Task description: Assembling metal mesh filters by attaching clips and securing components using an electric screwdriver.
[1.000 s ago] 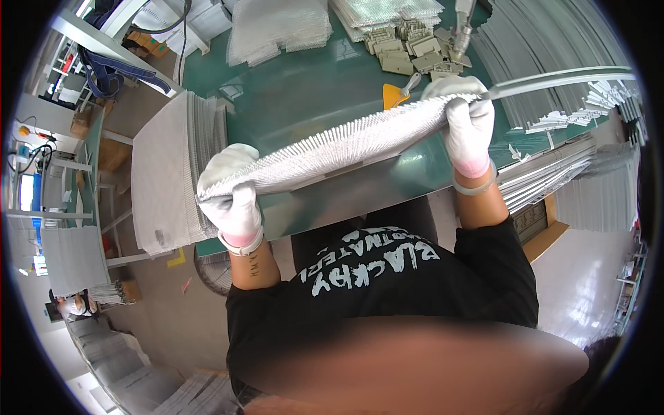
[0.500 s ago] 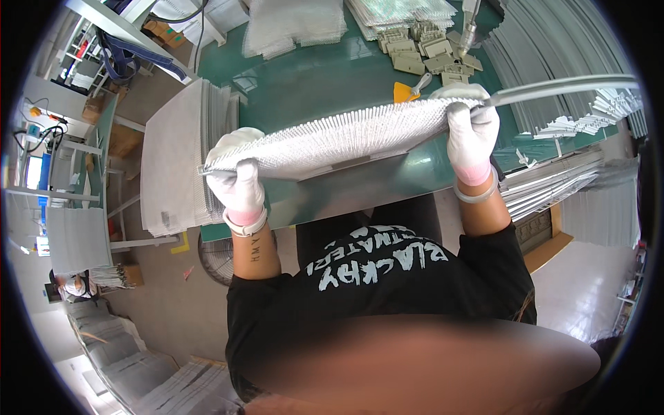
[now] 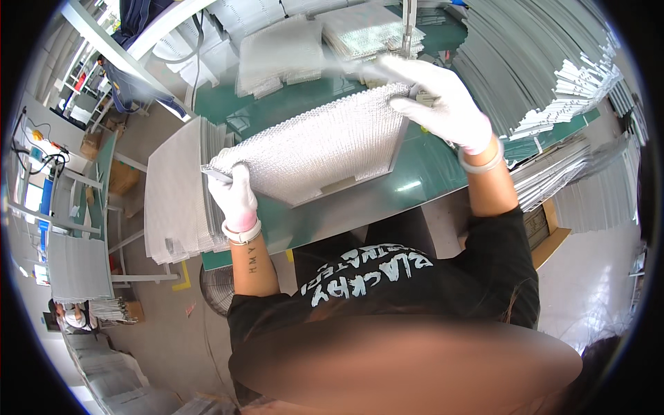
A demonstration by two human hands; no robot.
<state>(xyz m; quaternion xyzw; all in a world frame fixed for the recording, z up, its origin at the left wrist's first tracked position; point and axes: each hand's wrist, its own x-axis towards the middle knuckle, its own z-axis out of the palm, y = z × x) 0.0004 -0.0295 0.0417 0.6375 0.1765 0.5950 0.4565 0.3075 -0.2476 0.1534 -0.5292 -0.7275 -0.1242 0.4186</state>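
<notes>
A silvery, finely ridged mesh panel (image 3: 325, 145) stands tilted over the green table, its lower edge close to the tabletop. My gloved left hand (image 3: 233, 197) is closed on its left upper corner, where a short grey strip end (image 3: 218, 173) sticks out. At the upper right corner, the thumb and fingers of my gloved right hand (image 3: 443, 104) are bent around the panel's edge and a dark grey piece there. A pale long strip (image 3: 346, 67), smeared by motion, runs leftward from the right fingertips above the panel. Its far end is too blurred to make out.
Pale sheets stand stacked (image 3: 176, 187) at the table's left end. More mesh sheets (image 3: 280, 55) lie at the back of the green table (image 3: 422, 180). Many long grey strips (image 3: 512, 62) are piled at the right. A floor fan (image 3: 218, 287) stands below the table's left front.
My right hand has moved up and left, and the long strip has swung from right to left. The panel now shows more of its face. My left hand keeps its hold.
</notes>
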